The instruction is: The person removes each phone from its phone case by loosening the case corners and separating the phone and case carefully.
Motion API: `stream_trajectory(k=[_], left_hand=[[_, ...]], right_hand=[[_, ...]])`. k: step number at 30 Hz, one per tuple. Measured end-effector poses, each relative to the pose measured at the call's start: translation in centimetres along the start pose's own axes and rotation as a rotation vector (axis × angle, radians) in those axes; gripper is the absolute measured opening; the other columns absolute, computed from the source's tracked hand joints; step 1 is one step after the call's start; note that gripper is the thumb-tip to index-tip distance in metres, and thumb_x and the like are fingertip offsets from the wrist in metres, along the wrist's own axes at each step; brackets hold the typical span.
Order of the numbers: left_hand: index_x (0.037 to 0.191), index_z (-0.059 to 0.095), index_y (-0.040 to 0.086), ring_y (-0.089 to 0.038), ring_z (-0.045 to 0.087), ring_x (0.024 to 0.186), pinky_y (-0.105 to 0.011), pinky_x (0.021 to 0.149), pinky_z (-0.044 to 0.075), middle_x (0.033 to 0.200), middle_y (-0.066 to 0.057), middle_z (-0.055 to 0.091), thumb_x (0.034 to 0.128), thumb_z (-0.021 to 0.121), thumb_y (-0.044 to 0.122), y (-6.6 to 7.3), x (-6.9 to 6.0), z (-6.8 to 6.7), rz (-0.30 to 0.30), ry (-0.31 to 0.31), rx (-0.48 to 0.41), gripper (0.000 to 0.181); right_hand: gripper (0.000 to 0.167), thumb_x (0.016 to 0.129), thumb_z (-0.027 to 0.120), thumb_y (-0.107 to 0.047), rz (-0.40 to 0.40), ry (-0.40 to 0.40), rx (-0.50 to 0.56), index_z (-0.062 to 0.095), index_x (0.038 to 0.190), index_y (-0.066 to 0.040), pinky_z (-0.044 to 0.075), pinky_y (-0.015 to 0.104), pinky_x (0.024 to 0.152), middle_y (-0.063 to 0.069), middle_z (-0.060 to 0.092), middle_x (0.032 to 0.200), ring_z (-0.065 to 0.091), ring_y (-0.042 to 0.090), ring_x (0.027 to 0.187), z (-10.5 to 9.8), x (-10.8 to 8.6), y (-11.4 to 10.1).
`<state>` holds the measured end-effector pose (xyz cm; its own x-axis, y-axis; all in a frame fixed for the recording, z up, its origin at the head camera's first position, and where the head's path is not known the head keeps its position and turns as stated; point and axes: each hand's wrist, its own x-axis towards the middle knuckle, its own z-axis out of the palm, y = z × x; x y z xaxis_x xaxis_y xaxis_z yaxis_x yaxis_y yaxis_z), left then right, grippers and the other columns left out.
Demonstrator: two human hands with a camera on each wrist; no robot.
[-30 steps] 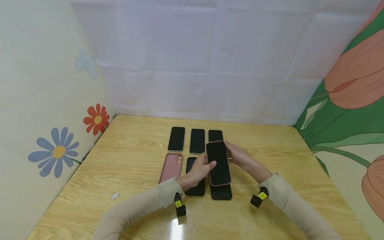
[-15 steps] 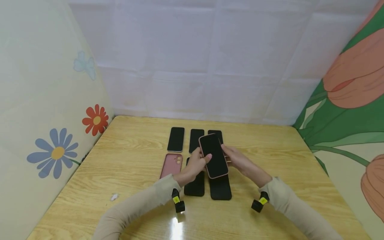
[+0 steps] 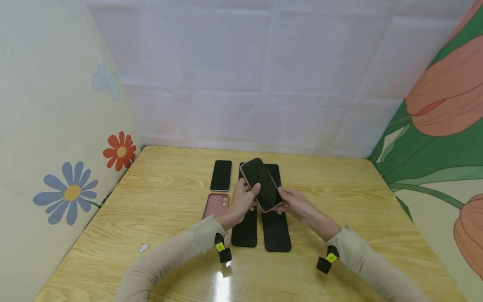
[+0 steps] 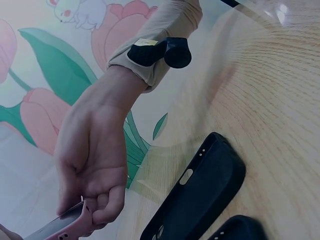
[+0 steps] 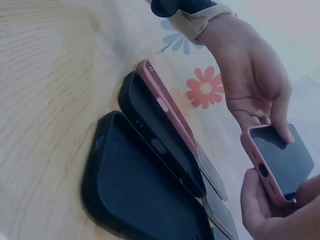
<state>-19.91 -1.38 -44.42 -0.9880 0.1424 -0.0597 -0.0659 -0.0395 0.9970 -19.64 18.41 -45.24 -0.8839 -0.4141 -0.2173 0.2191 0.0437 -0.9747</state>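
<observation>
Both hands hold a phone in a pink case (image 3: 261, 184), tilted above the table with its dark screen up. My left hand (image 3: 241, 200) grips its left side, thumb over the screen edge. At the lower right corner, my right hand (image 3: 299, 207) pinches the case; in the left wrist view its fingers (image 4: 107, 205) curl under that end. Below lie two black phone cases, one in the middle (image 3: 244, 230) and one at the right (image 3: 277, 235). An unfilled pink case (image 3: 216, 204) lies left of them, partly behind my left hand.
A row of phones lies behind the cases: one at the left (image 3: 221, 175), one at the right (image 3: 273, 171), and a middle one (image 5: 220, 215) mostly covered by the held phone. A small white scrap (image 3: 144, 248) is on the wooden table (image 3: 181, 172). Cloth walls enclose it.
The phone in the pink case has moved up and to the left, away from the right black case, and has tilted further. Both hands have kept hold of it.
</observation>
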Motion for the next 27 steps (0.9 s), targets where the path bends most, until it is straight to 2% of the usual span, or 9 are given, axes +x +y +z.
stream_trajectory(k=[4, 6, 11, 13, 16, 21, 25, 27], left_hand=[[0.128, 0.042, -0.003, -0.041, 0.065, 0.105, -0.042, 0.076, 0.058, 0.117, -0.027, 0.062, 0.1042, 0.052, 0.016, 0.1, -0.2, 0.1, -0.005, 0.020, -0.047, 0.032], [0.128, 0.043, -0.003, -0.037, 0.067, 0.102, -0.041, 0.077, 0.058, 0.116, -0.025, 0.063, 0.1042, 0.052, 0.015, 0.1, -0.2, 0.1, -0.005, 0.025, -0.045, 0.031], [0.125, 0.046, 0.000, -0.025, 0.069, 0.074, -0.036, 0.060, 0.052, 0.103, -0.017, 0.068, 0.1037, 0.054, 0.018, 0.1, -0.3, 0.1, -0.002, 0.033, 0.045, 0.029], [0.124, 0.047, 0.001, -0.026, 0.067, 0.069, -0.036, 0.056, 0.048, 0.100, -0.016, 0.068, 0.1036, 0.054, 0.019, 0.0, -0.4, 0.1, -0.002, 0.036, 0.061, 0.029], [0.126, 0.045, 0.000, -0.031, 0.068, 0.077, -0.037, 0.058, 0.049, 0.103, -0.017, 0.067, 0.1039, 0.053, 0.017, 0.0, -0.3, 0.1, -0.018, 0.040, 0.037, 0.029], [0.126, 0.044, 0.000, -0.027, 0.069, 0.081, -0.035, 0.061, 0.049, 0.104, -0.017, 0.066, 0.1045, 0.051, 0.015, 0.1, -0.3, 0.1, -0.044, 0.043, -0.006, 0.027], [0.128, 0.044, -0.001, -0.029, 0.069, 0.093, -0.032, 0.066, 0.055, 0.111, -0.020, 0.066, 0.1046, 0.049, 0.011, 0.0, -0.3, 0.1, -0.035, 0.033, -0.048, 0.027], [0.128, 0.044, -0.001, -0.031, 0.068, 0.097, -0.034, 0.070, 0.056, 0.113, -0.021, 0.065, 0.1046, 0.049, 0.010, 0.0, -0.3, 0.0, -0.027, 0.027, -0.055, 0.027]], right_hand=[[0.049, 0.111, 0.028, -0.021, -0.015, 0.025, 0.059, 0.034, 0.144, 0.014, 0.050, 0.035, 0.096, 0.033, 0.046, 0.135, 0.055, 0.036, 0.119, 0.4, 0.1, 0.2], [0.047, 0.111, 0.028, -0.019, -0.021, 0.059, 0.058, 0.036, 0.142, 0.015, 0.052, 0.035, 0.093, 0.030, 0.053, 0.127, 0.060, 0.032, 0.111, 0.6, 0.2, 0.3], [0.040, 0.110, 0.031, -0.014, 0.001, 0.185, 0.047, 0.046, 0.133, 0.015, 0.055, 0.033, 0.080, 0.016, 0.062, 0.103, 0.064, 0.021, 0.090, 1.1, 0.4, 0.3], [0.038, 0.109, 0.032, -0.012, 0.015, 0.224, 0.056, 0.048, 0.131, 0.015, 0.056, 0.035, 0.079, 0.016, 0.062, 0.102, 0.065, 0.023, 0.089, 1.3, 0.5, 0.2], [0.036, 0.107, 0.034, -0.008, 0.025, 0.252, 0.073, 0.049, 0.130, 0.015, 0.056, 0.037, 0.082, 0.018, 0.061, 0.106, 0.064, 0.025, 0.091, 1.5, 0.6, 0.1], [0.033, 0.103, 0.034, 0.000, 0.026, 0.251, 0.117, 0.048, 0.128, 0.016, 0.056, 0.039, 0.083, 0.015, 0.061, 0.106, 0.063, 0.020, 0.085, 1.5, 0.7, 0.1], [0.032, 0.106, 0.032, -0.004, 0.044, 0.223, 0.172, 0.047, 0.128, 0.015, 0.054, 0.043, 0.087, 0.008, 0.065, 0.100, 0.065, 0.016, 0.087, 1.5, 0.8, 0.0], [0.036, 0.109, 0.030, -0.011, 0.058, 0.209, 0.177, 0.045, 0.131, 0.012, 0.054, 0.040, 0.086, 0.006, 0.066, 0.098, 0.065, 0.015, 0.086, 1.5, 0.7, -0.1]])
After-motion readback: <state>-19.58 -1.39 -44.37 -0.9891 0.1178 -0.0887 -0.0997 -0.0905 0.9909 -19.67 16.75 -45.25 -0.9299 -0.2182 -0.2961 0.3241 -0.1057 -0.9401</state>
